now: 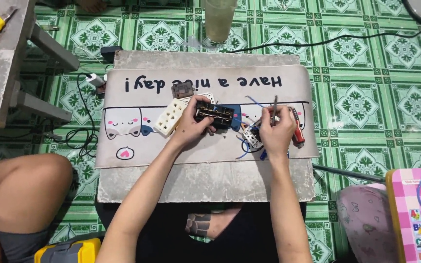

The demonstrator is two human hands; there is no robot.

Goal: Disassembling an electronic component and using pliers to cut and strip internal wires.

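Fingers of the left hand [191,127] clamp a black switch module [214,114] at the centre of the frame, above the printed mat [137,97] on the low table [205,182]. The right hand [276,130] pinches a thin tool [274,108] upright just right of it. A white socket plate [171,117] lies left; a red-handled screwdriver [296,130] lies right.

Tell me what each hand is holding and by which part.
The left hand holds a black socket module by its left end. The right hand pinches a thin screwdriver low on its shaft, tip pointing up.
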